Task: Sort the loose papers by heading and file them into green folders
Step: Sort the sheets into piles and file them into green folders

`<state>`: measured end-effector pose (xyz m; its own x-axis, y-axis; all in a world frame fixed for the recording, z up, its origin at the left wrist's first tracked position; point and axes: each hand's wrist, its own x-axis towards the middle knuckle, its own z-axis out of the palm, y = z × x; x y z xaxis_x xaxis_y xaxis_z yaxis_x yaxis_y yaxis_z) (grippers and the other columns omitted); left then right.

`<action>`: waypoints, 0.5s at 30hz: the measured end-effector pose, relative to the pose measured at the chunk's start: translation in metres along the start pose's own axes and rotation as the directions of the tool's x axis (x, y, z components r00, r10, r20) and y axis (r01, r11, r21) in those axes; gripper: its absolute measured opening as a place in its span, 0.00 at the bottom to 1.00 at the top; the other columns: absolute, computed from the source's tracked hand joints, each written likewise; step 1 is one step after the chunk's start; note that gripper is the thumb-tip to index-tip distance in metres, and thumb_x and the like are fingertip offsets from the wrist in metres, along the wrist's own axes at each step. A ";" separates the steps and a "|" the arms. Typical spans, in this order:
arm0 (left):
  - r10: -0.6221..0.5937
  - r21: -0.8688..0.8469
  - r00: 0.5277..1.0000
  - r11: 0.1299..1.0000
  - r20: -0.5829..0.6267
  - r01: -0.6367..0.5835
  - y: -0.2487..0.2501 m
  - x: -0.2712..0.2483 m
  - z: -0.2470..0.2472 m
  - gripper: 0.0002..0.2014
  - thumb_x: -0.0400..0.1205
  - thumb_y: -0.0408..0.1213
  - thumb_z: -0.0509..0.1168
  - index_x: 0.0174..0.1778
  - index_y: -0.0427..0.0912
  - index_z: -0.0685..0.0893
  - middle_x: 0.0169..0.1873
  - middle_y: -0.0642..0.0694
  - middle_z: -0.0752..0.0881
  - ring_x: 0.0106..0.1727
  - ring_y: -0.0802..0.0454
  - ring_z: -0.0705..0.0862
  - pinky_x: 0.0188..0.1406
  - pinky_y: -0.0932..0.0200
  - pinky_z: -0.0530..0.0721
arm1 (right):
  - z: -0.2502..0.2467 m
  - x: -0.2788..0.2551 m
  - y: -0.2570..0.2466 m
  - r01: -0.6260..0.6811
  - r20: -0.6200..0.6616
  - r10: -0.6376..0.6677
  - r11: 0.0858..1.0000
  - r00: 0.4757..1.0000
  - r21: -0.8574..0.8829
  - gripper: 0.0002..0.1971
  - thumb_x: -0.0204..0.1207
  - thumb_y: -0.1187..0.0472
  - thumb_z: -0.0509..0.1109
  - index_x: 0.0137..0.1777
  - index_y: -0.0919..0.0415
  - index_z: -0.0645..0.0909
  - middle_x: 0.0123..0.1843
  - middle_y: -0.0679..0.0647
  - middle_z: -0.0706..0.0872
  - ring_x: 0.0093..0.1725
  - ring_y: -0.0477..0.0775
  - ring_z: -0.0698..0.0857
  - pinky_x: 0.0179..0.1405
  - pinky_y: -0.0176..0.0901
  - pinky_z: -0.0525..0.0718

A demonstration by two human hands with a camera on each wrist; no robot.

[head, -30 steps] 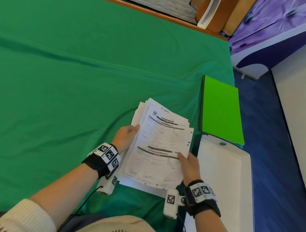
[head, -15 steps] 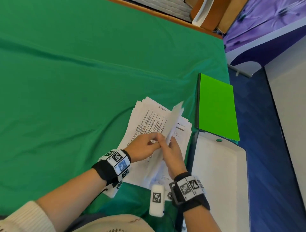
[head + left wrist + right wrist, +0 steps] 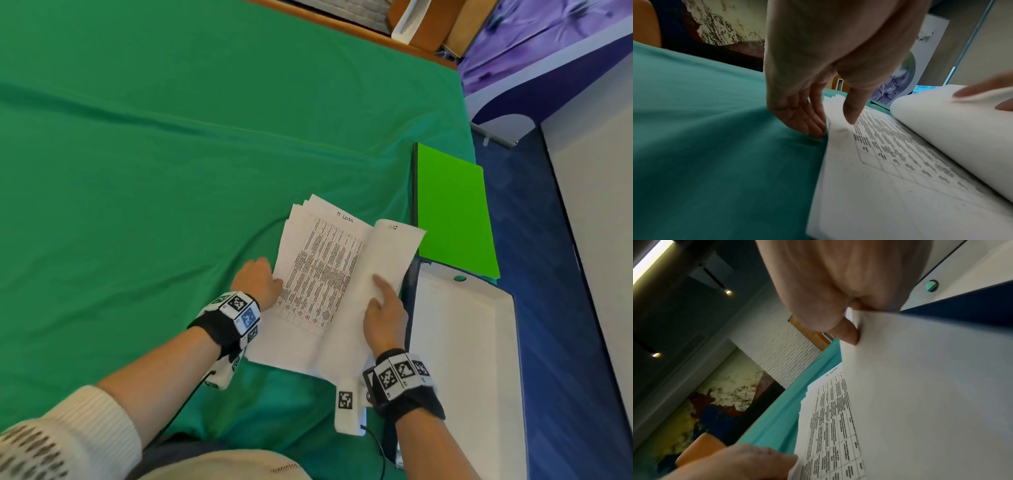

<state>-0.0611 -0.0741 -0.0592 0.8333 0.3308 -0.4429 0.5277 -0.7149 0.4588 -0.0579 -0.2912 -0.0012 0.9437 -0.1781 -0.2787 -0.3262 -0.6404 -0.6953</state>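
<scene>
On the green-clothed worktop [image 3: 171, 154] lies a paper stack [image 3: 318, 274], its top sheet headed "IT LOGS". The left hand [image 3: 258, 282] pinches the stack's left edge, while the right hand [image 3: 385, 313] grips a turned-over sheet [image 3: 390, 253]. A closed green folder [image 3: 452, 209] lies just right of the stack, contents hidden.

Handwritten "IT LOGS" at 12 o'clock edge of top printed sheet [image 3: 322, 267], above its table; table print too small to read. Small mark near top of turned sheet [image 3: 390, 253], illegible.
</scene>
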 end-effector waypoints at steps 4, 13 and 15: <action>0.048 0.063 0.999 0.997 -0.017 -0.046 -0.001 -0.003 -0.002 0.15 0.82 0.48 0.68 0.52 0.39 0.77 0.47 0.42 0.83 0.45 0.44 0.82 0.40 0.54 0.80 | 0.004 0.003 0.006 -0.064 0.019 0.064 0.998 0.998 0.006 0.20 0.82 0.72 0.55 0.55 0.57 0.88 0.54 0.52 0.84 0.43 0.45 0.80 0.51 0.39 0.79; 0.148 0.334 0.985 0.936 -0.089 -0.110 0.018 -0.023 -0.006 0.15 0.88 0.49 0.59 0.50 0.40 0.81 0.44 0.43 0.86 0.44 0.42 0.85 0.38 0.53 0.78 | 0.001 -0.003 0.011 0.126 0.020 -0.125 0.988 0.992 -0.089 0.08 0.79 0.68 0.67 0.51 0.58 0.86 0.49 0.50 0.84 0.42 0.45 0.82 0.39 0.22 0.72; 0.182 0.443 0.980 0.887 -0.084 -0.127 0.026 -0.031 -0.005 0.13 0.89 0.46 0.56 0.49 0.41 0.79 0.41 0.45 0.85 0.39 0.44 0.84 0.34 0.54 0.75 | -0.001 -0.001 0.014 0.128 0.041 -0.124 0.987 0.991 -0.102 0.09 0.79 0.69 0.67 0.53 0.58 0.86 0.51 0.52 0.85 0.46 0.49 0.82 0.47 0.30 0.73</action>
<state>-0.0730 -0.0998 -0.0298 0.9263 0.2454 -0.2860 0.2892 -0.9495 0.1220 -0.0637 -0.3008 -0.0104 0.9738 -0.0661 -0.2175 -0.1957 -0.7307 -0.6540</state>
